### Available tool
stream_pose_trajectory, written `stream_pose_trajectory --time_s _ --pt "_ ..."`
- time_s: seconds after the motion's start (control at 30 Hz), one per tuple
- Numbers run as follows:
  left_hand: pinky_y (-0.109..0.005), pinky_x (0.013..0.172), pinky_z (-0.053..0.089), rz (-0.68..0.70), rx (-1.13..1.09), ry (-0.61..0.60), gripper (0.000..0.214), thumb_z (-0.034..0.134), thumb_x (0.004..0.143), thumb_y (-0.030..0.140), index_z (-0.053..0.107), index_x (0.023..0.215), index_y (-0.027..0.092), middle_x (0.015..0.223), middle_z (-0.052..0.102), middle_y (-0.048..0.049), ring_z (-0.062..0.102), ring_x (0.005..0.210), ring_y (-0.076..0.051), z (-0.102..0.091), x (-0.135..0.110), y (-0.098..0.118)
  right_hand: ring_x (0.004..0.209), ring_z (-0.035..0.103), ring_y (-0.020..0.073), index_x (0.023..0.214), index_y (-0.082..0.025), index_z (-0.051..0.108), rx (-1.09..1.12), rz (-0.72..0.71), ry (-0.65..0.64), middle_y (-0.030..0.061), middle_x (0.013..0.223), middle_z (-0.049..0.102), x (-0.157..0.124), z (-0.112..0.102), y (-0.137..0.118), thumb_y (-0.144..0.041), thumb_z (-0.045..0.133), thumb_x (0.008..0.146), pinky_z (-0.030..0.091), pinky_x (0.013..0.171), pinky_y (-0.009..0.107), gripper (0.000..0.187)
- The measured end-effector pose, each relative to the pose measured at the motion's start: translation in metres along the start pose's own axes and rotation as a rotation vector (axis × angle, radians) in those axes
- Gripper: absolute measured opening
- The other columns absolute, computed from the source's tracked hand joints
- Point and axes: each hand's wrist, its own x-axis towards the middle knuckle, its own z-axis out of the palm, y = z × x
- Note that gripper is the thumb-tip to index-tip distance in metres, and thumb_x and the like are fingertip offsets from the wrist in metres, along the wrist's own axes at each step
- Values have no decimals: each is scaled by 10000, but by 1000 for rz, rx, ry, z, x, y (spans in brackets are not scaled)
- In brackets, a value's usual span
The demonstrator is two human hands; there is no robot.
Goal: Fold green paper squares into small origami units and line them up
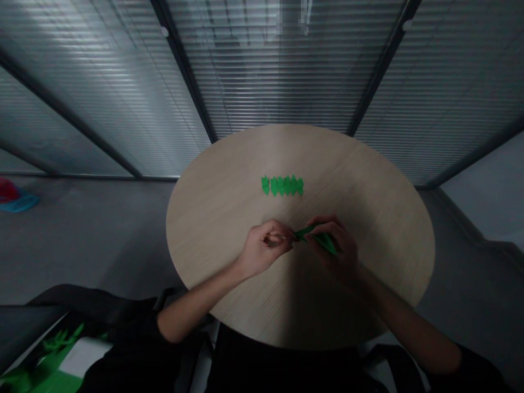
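Behind everything, well beyond both grips, rises the glazed wall (282, 87) with its slatted blinds. Coming nearer, here's the round wooden desk (213, 191), spreading out beneath both grips. Low on the left grip's side, off the desk, there are bright green items (53, 376) and a white rectangular piece (84, 356), too dim to pin down; farther out that way, on the floor, a red-and-blue object (18, 197).

Now the grips! The left grip (265, 248) is pinched at the near end of the work, thumb against finger; the right grip (345, 255) has its fingers closed around the rest. And between them, just above the desk, the folded green paper (326, 243), slanting down into the right grip. Light stuff, I'd judge: thin, bendy, quick to crease and easy to tear if tugged. Best held by fingertips, along a folded edge, with little squeeze.

Smallest of all, just beyond the grips and touched by neither, a row of small green folded pieces (287, 185): six by my count, the one farthest to the left grip's side set slightly apart.
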Motion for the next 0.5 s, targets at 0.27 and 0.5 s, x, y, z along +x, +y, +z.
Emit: stream_pose_trajectory --time_s 0.27,0.5 --pt "-241 619 664 -175 -163 -84 349 854 814 291 643 1051 145 820 767 -27 743 645 -133 6 4 1 871 693 166 970 -243 647 8 1 24 40 1021 675 0 1 0 -129 725 931 575 729 296 143" --pt "-247 620 666 -174 -154 -119 270 762 909 373 759 944 105 853 810 -108 776 699 -163 9 4 7 858 701 169 970 -241 647 1 -11 14 45 1016 683 0 1 1 -136 724 929 584 729 307 136"
